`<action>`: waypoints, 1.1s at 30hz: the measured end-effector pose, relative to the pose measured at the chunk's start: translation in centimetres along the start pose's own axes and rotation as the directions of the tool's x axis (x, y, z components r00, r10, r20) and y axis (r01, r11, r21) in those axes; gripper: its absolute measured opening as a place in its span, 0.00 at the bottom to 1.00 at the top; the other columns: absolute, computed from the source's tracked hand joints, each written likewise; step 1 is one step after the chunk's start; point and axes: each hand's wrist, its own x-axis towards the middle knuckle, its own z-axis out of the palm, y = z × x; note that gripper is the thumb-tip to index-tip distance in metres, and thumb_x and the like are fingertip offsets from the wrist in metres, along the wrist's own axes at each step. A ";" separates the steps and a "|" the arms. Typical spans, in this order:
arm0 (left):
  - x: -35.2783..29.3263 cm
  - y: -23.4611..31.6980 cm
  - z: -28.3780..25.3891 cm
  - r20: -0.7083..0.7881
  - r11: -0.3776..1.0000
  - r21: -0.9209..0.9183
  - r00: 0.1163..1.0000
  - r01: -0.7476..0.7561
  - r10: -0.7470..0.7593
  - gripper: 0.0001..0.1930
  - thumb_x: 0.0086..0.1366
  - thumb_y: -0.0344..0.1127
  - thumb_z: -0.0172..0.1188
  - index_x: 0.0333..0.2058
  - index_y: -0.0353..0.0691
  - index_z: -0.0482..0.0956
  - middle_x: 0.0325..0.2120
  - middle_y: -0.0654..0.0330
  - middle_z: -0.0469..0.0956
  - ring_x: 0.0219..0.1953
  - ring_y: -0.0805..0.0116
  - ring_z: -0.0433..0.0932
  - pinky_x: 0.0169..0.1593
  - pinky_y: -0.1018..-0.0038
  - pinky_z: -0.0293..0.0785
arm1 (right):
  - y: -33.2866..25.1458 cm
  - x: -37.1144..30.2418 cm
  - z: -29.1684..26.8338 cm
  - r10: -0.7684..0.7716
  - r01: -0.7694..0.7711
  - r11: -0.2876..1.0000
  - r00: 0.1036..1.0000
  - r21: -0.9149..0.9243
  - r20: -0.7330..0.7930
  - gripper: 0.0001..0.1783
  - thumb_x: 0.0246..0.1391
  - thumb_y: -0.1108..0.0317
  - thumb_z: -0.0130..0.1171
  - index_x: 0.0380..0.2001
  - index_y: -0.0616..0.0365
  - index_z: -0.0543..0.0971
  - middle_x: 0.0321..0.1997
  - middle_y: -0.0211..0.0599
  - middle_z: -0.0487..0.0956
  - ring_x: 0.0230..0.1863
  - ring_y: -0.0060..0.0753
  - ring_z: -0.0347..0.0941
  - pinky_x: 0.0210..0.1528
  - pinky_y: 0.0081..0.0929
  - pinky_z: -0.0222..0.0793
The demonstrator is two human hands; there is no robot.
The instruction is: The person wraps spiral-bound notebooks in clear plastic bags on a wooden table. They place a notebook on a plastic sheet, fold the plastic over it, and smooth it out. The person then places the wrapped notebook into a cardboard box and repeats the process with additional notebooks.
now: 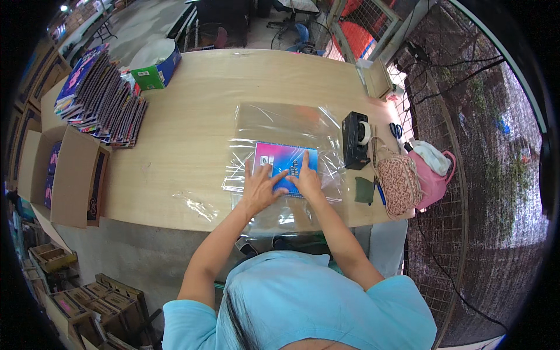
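Note:
A spiral notebook (pixel 269 153) with a pink and blue cover lies flat in the middle of the table, its coiled edge toward me. Clear plastic film (pixel 279 119) is spread around it, wrinkled and shiny; whether it passes over or under the cover I cannot tell everywhere. My left hand (pixel 260 185) rests on the notebook's lower left part with fingers spread. Across the lower right part lies my right hand (pixel 307 179), its index finger stretched toward the far edge. Neither hand grips anything.
A black tape dispenser (pixel 354 143) stands right of the film, near scissors (pixel 396 130), a green pouch (pixel 363 190), a patterned bag (pixel 398 181) and a pink bag (pixel 430 178). Stacked notebooks (pixel 105 99), an open carton (pixel 76 181) and a green-blue box (pixel 153 73) line the left. A plastic scrap (pixel 197 205) lies near the front edge.

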 end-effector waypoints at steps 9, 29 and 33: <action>-11.5 -1.6 1.8 0.524 -0.323 -0.849 0.579 0.419 -0.625 0.23 0.60 0.40 0.61 0.52 0.39 0.69 0.51 0.52 0.68 0.56 0.60 0.66 0.47 0.62 0.72 | -3.3 3.9 -6.3 -0.361 0.361 0.932 0.924 -0.029 -0.127 0.51 0.41 0.41 0.66 0.62 0.58 0.61 0.36 0.54 0.79 0.43 0.56 0.77 0.47 0.42 0.72; -4.1 5.7 1.4 -0.325 0.722 -0.691 0.904 -0.027 -0.278 0.55 0.51 0.33 0.67 0.65 0.30 0.33 0.66 0.39 0.38 0.68 0.45 0.43 0.67 0.58 0.45 | 10.2 -0.1 4.7 -0.099 0.287 0.447 0.957 0.847 -0.272 0.59 0.25 0.71 0.77 0.64 0.60 0.55 0.60 0.39 0.64 0.59 0.36 0.63 0.58 0.33 0.66; -3.8 6.1 0.1 -0.521 0.665 -0.736 0.732 -0.126 -0.439 0.49 0.51 0.37 0.70 0.63 0.37 0.44 0.64 0.40 0.41 0.66 0.45 0.46 0.64 0.55 0.51 | 1.3 -6.0 -7.6 -0.473 0.820 0.483 0.538 0.305 -0.698 0.59 0.25 0.48 0.77 0.62 0.53 0.60 0.66 0.42 0.56 0.66 0.42 0.55 0.65 0.47 0.53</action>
